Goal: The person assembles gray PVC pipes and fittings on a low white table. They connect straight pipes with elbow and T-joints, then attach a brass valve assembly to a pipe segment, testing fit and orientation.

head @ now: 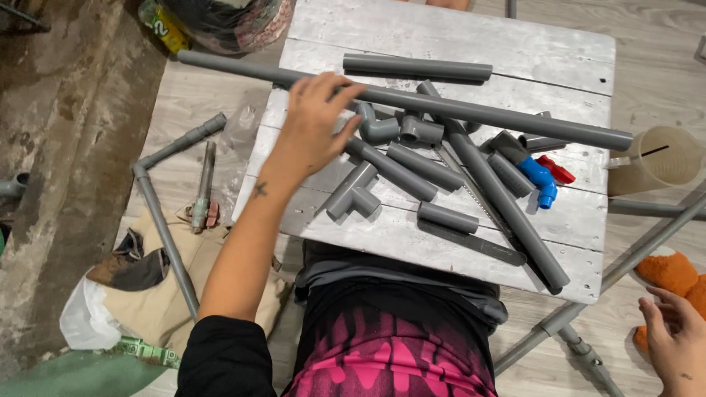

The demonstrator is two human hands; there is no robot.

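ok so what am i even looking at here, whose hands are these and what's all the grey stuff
This is one picture from a camera worn on a person's head, looking down at their own bare hands. A small whitewashed wooden table is strewn with grey plastic pipes and fittings. The left hand reaches over the long grey pipe, beside an elbow fitting; whether it grips anything is unclear. A tee fitting and a blue valve with a red handle lie there too. The right hand hangs low, open, near an orange plush toy.

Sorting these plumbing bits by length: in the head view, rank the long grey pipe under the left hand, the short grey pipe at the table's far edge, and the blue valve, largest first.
1. Long grey pipe, spanning nearly the whole table.
2. Short grey pipe.
3. Blue valve, clearly smallest.
The left hand rests on the long pipe.
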